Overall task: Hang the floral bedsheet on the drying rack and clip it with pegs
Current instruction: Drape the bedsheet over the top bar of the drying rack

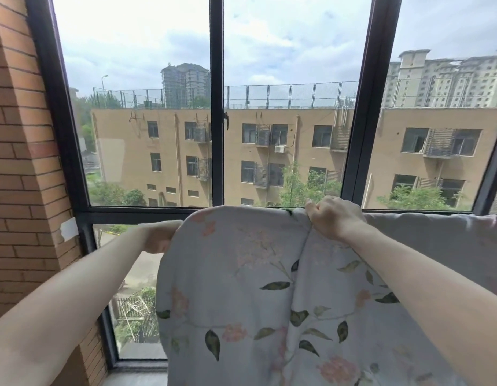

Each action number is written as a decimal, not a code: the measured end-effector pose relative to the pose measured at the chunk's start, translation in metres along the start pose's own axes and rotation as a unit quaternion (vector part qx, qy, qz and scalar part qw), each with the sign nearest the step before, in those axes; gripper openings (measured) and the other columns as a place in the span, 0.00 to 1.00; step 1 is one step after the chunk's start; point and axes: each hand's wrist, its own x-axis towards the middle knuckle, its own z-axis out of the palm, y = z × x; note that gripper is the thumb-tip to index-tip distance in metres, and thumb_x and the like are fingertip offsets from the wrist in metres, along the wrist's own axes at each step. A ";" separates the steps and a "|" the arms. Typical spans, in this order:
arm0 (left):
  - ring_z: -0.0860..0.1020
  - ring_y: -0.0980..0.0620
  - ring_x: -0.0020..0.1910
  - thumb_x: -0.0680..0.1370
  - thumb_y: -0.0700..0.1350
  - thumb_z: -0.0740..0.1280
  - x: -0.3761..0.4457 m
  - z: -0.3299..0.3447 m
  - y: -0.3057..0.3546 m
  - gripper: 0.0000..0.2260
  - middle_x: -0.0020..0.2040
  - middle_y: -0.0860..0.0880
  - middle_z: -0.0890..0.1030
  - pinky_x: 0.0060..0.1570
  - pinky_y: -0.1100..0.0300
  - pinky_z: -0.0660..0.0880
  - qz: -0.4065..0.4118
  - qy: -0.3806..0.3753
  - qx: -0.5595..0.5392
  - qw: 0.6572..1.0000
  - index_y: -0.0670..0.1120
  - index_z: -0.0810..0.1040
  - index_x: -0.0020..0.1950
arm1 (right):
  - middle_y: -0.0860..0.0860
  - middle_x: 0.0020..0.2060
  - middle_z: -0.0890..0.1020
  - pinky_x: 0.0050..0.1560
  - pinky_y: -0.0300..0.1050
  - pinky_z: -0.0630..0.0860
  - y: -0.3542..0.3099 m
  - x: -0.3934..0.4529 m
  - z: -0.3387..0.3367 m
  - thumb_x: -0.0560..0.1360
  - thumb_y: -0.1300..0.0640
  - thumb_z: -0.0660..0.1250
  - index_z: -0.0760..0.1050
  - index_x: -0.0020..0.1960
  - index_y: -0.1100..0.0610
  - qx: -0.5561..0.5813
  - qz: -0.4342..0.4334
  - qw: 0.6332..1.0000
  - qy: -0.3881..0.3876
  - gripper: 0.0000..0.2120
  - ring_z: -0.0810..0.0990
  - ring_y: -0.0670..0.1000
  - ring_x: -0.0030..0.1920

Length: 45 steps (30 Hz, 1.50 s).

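Looking through the head camera: we see one view, taken from above our own two arms, facing a window.
Bedsheet: the floral bedsheet [269,288] hangs in front of us, pale with pink blossoms and dark green leaves; its top edge runs across at about the height of the lower window bar and it drapes down out of the bottom of the picture.
Rack: we cannot make out the drying rack itself; whatever carries the sheet's top edge is covered by cloth.
Right hand: our right hand [335,217] is at the sheet's top edge, fingers curled down over it, gripping the fabric where a crease runs downward.
Left hand: our left hand [158,238] reaches to the sheet's left edge and is mostly hidden behind the cloth; we cannot tell whether it grips the sheet or only touches it.
Further cloth: to the right of the right hand, more pale fabric [436,240] continues along the same top line.
Surroundings: a dark-framed window [216,107] stands just behind the sheet, a brick wall [21,162] is on the left, and a tan apartment block [297,151] shows outside.
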 end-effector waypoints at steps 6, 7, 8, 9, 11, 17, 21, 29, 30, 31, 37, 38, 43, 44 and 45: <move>0.83 0.42 0.53 0.80 0.55 0.66 -0.039 0.037 0.117 0.16 0.51 0.43 0.87 0.62 0.46 0.75 0.174 0.111 0.006 0.978 0.45 0.87 0.46 | 0.59 0.54 0.83 0.54 0.54 0.74 -0.012 0.005 0.001 0.84 0.40 0.43 0.78 0.47 0.55 -0.007 -0.026 1.000 -0.006 0.29 0.80 0.62 0.54; 0.84 0.44 0.52 0.80 0.56 0.67 -0.041 0.051 0.130 0.15 0.50 0.46 0.87 0.62 0.46 0.76 0.194 0.121 0.084 0.970 0.48 0.87 0.45 | 0.59 0.53 0.83 0.55 0.54 0.74 -0.013 0.005 0.002 0.84 0.40 0.43 0.77 0.46 0.54 -0.009 -0.027 1.000 -0.008 0.28 0.80 0.62 0.54; 0.84 0.47 0.52 0.80 0.59 0.66 -0.041 0.064 0.137 0.15 0.50 0.49 0.87 0.60 0.46 0.78 0.212 0.134 0.189 0.949 0.52 0.87 0.45 | 0.59 0.53 0.83 0.55 0.54 0.75 -0.014 0.006 0.002 0.84 0.40 0.43 0.76 0.45 0.53 -0.008 -0.026 1.000 -0.011 0.28 0.80 0.62 0.54; 0.83 0.50 0.51 0.80 0.63 0.65 -0.039 0.077 0.139 0.15 0.52 0.53 0.85 0.58 0.48 0.79 0.226 0.151 0.296 0.916 0.55 0.85 0.48 | 0.58 0.52 0.83 0.56 0.55 0.75 -0.014 0.005 0.001 0.84 0.40 0.43 0.75 0.44 0.54 -0.006 -0.026 1.000 -0.013 0.28 0.80 0.61 0.54; 0.79 0.53 0.54 0.78 0.69 0.62 -0.033 0.103 0.134 0.18 0.61 0.57 0.78 0.56 0.50 0.78 0.236 0.196 0.445 0.841 0.58 0.81 0.56 | 0.56 0.46 0.82 0.54 0.54 0.75 -0.011 0.003 -0.001 0.84 0.40 0.44 0.72 0.38 0.53 0.006 -0.023 1.000 -0.019 0.28 0.79 0.60 0.51; 0.77 0.52 0.37 0.80 0.69 0.56 -0.006 0.134 0.108 0.22 0.37 0.55 0.77 0.39 0.54 0.68 0.246 0.333 0.512 0.752 0.53 0.72 0.41 | 0.49 0.33 0.78 0.40 0.50 0.70 0.015 -0.011 -0.002 0.85 0.39 0.48 0.68 0.31 0.53 0.099 -0.018 0.995 -0.004 0.29 0.78 0.56 0.39; 0.76 0.54 0.34 0.79 0.71 0.56 -0.003 0.132 0.114 0.25 0.34 0.55 0.77 0.36 0.55 0.68 0.252 0.350 0.514 0.742 0.53 0.72 0.37 | 0.48 0.32 0.78 0.43 0.51 0.71 0.053 -0.015 -0.013 0.84 0.36 0.47 0.71 0.30 0.50 0.090 0.037 0.995 -0.001 0.31 0.78 0.54 0.39; 0.75 0.55 0.33 0.79 0.68 0.60 0.002 0.135 0.114 0.23 0.32 0.55 0.77 0.37 0.56 0.70 0.259 0.357 0.491 0.751 0.53 0.71 0.33 | 0.61 0.66 0.79 0.59 0.53 0.71 0.127 -0.011 -0.018 0.84 0.43 0.48 0.80 0.62 0.55 0.048 0.159 0.986 -0.029 0.27 0.77 0.62 0.63; 0.75 0.54 0.33 0.79 0.69 0.60 0.005 0.134 0.114 0.24 0.32 0.54 0.77 0.37 0.55 0.70 0.258 0.357 0.490 0.752 0.53 0.71 0.33 | 0.61 0.68 0.78 0.60 0.53 0.71 0.129 -0.009 -0.017 0.84 0.43 0.48 0.79 0.64 0.56 0.048 0.162 0.985 -0.034 0.26 0.76 0.62 0.65; 0.75 0.54 0.33 0.79 0.70 0.59 0.008 0.133 0.113 0.24 0.32 0.54 0.77 0.37 0.55 0.70 0.253 0.358 0.489 0.753 0.53 0.71 0.33 | 0.61 0.68 0.78 0.60 0.52 0.70 0.129 -0.007 -0.015 0.84 0.44 0.48 0.79 0.64 0.57 0.045 0.162 0.985 -0.039 0.26 0.76 0.62 0.65; 0.78 0.51 0.38 0.76 0.76 0.53 0.011 0.123 0.115 0.29 0.37 0.51 0.80 0.39 0.54 0.75 0.162 0.317 0.508 0.784 0.52 0.76 0.40 | 0.62 0.62 0.80 0.54 0.51 0.70 0.117 0.002 -0.002 0.83 0.43 0.48 0.81 0.56 0.60 0.048 0.162 0.985 -0.038 0.28 0.77 0.62 0.58; 0.78 0.51 0.40 0.76 0.77 0.53 0.013 0.128 0.120 0.29 0.40 0.51 0.80 0.41 0.54 0.75 0.155 0.298 0.514 0.789 0.53 0.75 0.43 | 0.63 0.64 0.79 0.57 0.52 0.71 0.116 0.003 -0.001 0.83 0.43 0.48 0.81 0.59 0.61 0.045 0.163 0.985 -0.038 0.29 0.78 0.62 0.60; 0.76 0.50 0.57 0.78 0.73 0.58 0.034 0.188 0.161 0.28 0.64 0.52 0.77 0.54 0.51 0.73 0.254 0.207 0.510 0.795 0.55 0.70 0.69 | 0.62 0.63 0.80 0.60 0.54 0.73 0.110 0.009 0.001 0.83 0.42 0.47 0.81 0.57 0.57 0.049 0.154 0.986 -0.044 0.28 0.77 0.62 0.62; 0.76 0.49 0.61 0.78 0.71 0.60 0.040 0.202 0.172 0.28 0.68 0.51 0.75 0.57 0.50 0.74 0.276 0.188 0.499 0.799 0.56 0.69 0.72 | 0.62 0.63 0.80 0.61 0.54 0.73 0.110 0.009 0.001 0.83 0.42 0.48 0.81 0.54 0.56 0.054 0.154 0.986 -0.045 0.27 0.77 0.62 0.60; 0.75 0.48 0.62 0.78 0.70 0.60 0.048 0.215 0.181 0.28 0.69 0.50 0.75 0.58 0.49 0.74 0.289 0.173 0.491 0.803 0.56 0.68 0.73 | 0.62 0.61 0.81 0.60 0.54 0.74 0.110 0.009 0.001 0.82 0.42 0.48 0.80 0.51 0.54 0.059 0.154 0.985 -0.045 0.26 0.78 0.61 0.58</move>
